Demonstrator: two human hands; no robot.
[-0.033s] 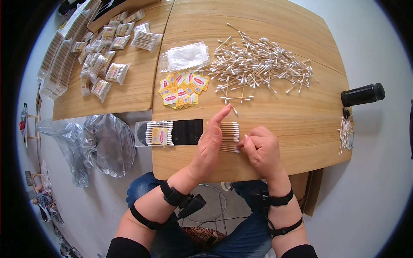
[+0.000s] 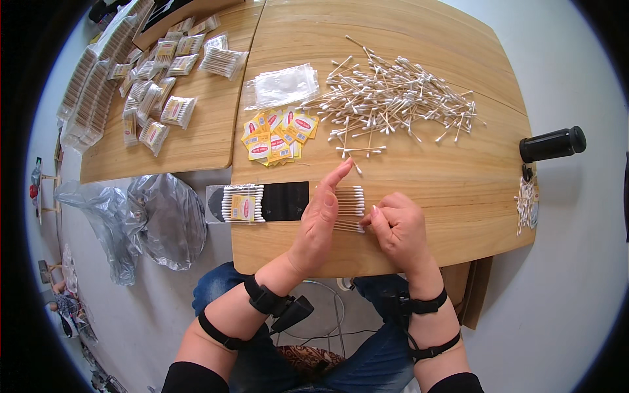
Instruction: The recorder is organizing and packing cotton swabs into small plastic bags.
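Left hand: standing on edge on the wooden table, fingers extending nearly straight and lying close together, palm facing right. It is clamping nothing; it is bordering the left side of a row of cotton swabs, whose left ends it is hiding from me.

Right hand: curling its fingers, with the fingertips reaching the swabs' right-hand cotton tips, near the lower part of the row. Thumb and forefinger are sitting close together (whether a swab is being pinched there, I cannot tell).

The row is lying flat between the hands, sticks running roughly parallel, right tips nearly lining up. Left of the left hand, a black strip is leading to a clear plastic bag containing swabs and a yellow-and-white card. Beyond the hands, a loose swab pile is spreading beside overlapping printed cards.
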